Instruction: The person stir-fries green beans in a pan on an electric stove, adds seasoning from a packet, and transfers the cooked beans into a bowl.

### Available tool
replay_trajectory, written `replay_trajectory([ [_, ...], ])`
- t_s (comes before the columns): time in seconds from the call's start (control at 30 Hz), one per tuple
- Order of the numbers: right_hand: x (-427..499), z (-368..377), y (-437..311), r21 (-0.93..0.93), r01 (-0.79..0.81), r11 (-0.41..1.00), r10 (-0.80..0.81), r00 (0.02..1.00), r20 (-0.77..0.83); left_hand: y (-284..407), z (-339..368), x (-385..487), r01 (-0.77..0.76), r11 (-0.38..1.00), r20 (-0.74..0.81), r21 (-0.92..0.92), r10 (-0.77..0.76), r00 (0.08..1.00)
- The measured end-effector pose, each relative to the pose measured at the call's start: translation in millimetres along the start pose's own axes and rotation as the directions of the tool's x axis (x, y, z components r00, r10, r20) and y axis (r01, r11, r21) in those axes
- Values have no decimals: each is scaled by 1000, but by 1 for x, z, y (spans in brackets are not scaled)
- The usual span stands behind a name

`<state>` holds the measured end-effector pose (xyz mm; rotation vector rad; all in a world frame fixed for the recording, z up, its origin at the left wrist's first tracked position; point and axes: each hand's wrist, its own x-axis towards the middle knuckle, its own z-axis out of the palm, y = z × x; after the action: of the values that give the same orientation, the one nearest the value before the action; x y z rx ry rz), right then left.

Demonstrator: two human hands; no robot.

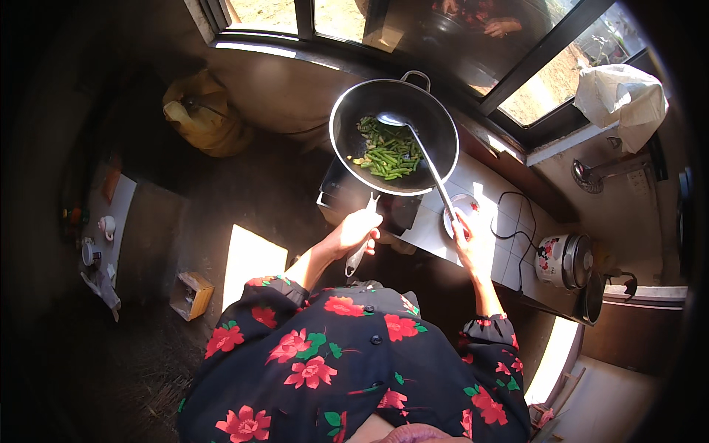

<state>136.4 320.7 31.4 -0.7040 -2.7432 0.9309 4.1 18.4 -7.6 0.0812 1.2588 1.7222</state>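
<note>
My left hand (359, 228) is closed around the long handle of a wok (437, 119), on the side nearest me. Cut green beans (390, 158) with a few pale bits lie in the wok. In my right hand (469, 235) is the long shaft of a metal ladle (392, 118); its bowl rests over the beans at their far edge. Beneath the wok, part of a dark stove (338, 180) shows. A plate with a red flower pattern (468, 204) sits on the tiled counter, partly hidden behind the ladle shaft and my right hand.
On the white-tiled counter (512, 207), a rice cooker (564, 261) stands at the right with a black cord. Windows (498, 50) border the far side. A white bag (623, 102) is at upper right, a yellow bag (205, 119) at upper left. A small box (191, 296) lies lower left.
</note>
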Motion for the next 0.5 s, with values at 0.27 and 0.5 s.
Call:
replay_trajectory([
  [0.27,-106,-35,-76,559,-548,623,404,837,370,-2,-35,-28,124,980,161,157,-149,976],
  [0.5,-145,0,-149,598,-529,602,440,845,304,9,-110,-63,220,952,103,210,-246,964],
])
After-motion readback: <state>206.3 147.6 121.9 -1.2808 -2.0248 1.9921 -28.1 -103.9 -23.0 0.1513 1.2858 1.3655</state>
